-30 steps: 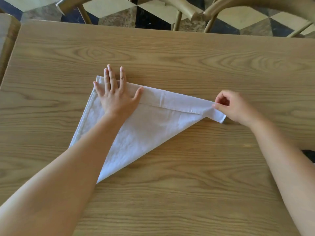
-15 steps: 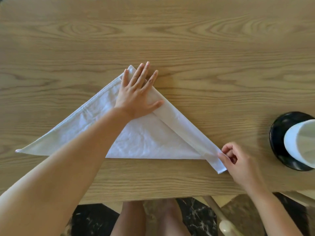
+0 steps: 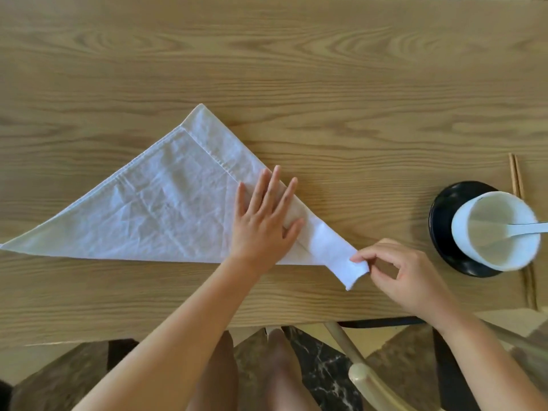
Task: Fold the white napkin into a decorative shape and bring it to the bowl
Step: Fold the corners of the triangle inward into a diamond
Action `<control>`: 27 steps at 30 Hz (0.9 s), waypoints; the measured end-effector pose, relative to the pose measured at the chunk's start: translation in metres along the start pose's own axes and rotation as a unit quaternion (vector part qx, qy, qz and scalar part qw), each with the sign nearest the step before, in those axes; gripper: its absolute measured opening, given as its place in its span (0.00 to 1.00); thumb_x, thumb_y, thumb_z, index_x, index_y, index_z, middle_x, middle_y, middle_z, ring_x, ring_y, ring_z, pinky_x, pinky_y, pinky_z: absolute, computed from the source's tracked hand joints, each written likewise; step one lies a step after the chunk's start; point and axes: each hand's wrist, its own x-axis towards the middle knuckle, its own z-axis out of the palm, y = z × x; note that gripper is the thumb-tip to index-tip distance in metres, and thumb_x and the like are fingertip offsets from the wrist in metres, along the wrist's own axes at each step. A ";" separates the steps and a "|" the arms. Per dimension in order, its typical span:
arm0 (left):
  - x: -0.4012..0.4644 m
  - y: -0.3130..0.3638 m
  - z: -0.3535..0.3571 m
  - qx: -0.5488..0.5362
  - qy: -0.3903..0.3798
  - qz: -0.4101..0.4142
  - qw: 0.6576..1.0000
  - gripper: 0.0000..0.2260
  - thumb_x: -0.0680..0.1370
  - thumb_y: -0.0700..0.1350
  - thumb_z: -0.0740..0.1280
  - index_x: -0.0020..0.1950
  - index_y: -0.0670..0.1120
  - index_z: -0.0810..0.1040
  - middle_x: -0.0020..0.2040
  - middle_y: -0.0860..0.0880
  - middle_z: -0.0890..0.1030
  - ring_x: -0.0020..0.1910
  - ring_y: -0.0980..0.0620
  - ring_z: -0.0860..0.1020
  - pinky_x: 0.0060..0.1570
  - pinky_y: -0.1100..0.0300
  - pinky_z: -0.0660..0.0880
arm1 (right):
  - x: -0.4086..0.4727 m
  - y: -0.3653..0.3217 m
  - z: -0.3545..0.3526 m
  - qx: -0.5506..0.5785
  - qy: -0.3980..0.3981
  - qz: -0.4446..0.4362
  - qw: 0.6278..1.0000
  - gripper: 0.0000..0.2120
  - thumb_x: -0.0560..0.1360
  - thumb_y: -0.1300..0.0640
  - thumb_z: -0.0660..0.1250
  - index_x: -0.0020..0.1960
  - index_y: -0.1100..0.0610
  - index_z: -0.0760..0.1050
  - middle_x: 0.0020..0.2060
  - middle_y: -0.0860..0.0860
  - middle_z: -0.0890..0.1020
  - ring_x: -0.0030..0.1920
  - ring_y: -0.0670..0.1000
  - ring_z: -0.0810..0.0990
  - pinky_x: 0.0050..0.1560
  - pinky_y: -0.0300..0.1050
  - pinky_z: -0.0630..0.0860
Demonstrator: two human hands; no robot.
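The left hand [image 3: 264, 226] lies flat and fully spread, pressing the folded band of the white napkin [image 3: 154, 209] onto the wooden table [image 3: 296, 69]. The right hand [image 3: 406, 277] pinches the band's near-right tip between thumb and forefinger. The napkin is a triangle, long edge running left-right, apex pointing away. The bowl [image 3: 495, 229] sits well apart, right.
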 end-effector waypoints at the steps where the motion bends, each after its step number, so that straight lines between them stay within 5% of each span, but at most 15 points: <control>1: 0.000 0.000 0.001 0.002 0.004 0.001 1.000 0.29 0.78 0.61 0.52 0.77 0.52 0.55 0.78 0.46 0.52 0.76 0.48 0.48 0.72 0.41 0.43 | 0.002 -0.003 -0.004 0.008 0.000 -0.008 1.000 0.18 0.67 0.72 0.70 0.47 0.50 0.81 0.38 0.41 0.80 0.44 0.42 0.79 0.46 0.29 0.72; 8: 0.002 0.000 -0.004 -0.084 0.030 -0.014 0.996 0.25 0.77 0.54 0.55 0.74 0.49 0.64 0.76 0.45 0.59 0.76 0.48 0.53 0.72 0.41 0.51 | 0.031 -0.026 -0.012 0.042 0.002 -0.091 0.995 0.07 0.69 0.61 0.70 0.46 0.53 0.81 0.43 0.43 0.78 0.48 0.48 0.77 0.51 0.37 0.73; 11: -0.009 -0.006 -0.028 -0.339 0.093 -0.116 0.929 0.21 0.79 0.50 0.56 0.71 0.47 0.68 0.73 0.50 0.65 0.75 0.56 0.55 0.73 0.55 0.56 | 0.060 -0.047 -0.011 0.050 0.008 -0.134 0.990 0.04 0.70 0.56 0.69 0.45 0.50 0.79 0.42 0.42 0.79 0.47 0.47 0.76 0.51 0.39 0.71; 13: -0.027 -0.015 -0.046 -0.403 0.139 -0.162 0.890 0.22 0.79 0.52 0.53 0.72 0.47 0.66 0.71 0.56 0.65 0.74 0.61 0.56 0.70 0.68 0.55 | 0.084 -0.065 -0.007 0.072 0.001 -0.155 0.985 0.05 0.70 0.56 0.70 0.43 0.47 0.78 0.38 0.37 0.79 0.44 0.45 0.76 0.48 0.35 0.70; 19: -0.068 -0.051 -0.044 -0.209 0.142 -0.129 0.959 0.24 0.81 0.53 0.49 0.76 0.47 0.53 0.76 0.48 0.58 0.76 0.53 0.51 0.73 0.49 0.49 | 0.163 -0.106 0.013 0.114 -0.044 -0.130 0.984 0.10 0.71 0.61 0.70 0.39 0.46 0.76 0.35 0.40 0.79 0.40 0.41 0.76 0.46 0.35 0.72; 27: -0.075 -0.060 -0.032 -0.198 0.099 -0.091 0.971 0.27 0.81 0.58 0.50 0.77 0.51 0.49 0.75 0.49 0.62 0.75 0.51 0.55 0.73 0.44 0.48 | 0.252 -0.117 0.057 0.175 -0.088 -0.036 0.980 0.02 0.72 0.62 0.69 0.43 0.57 0.79 0.35 0.49 0.80 0.37 0.43 0.77 0.42 0.38 0.73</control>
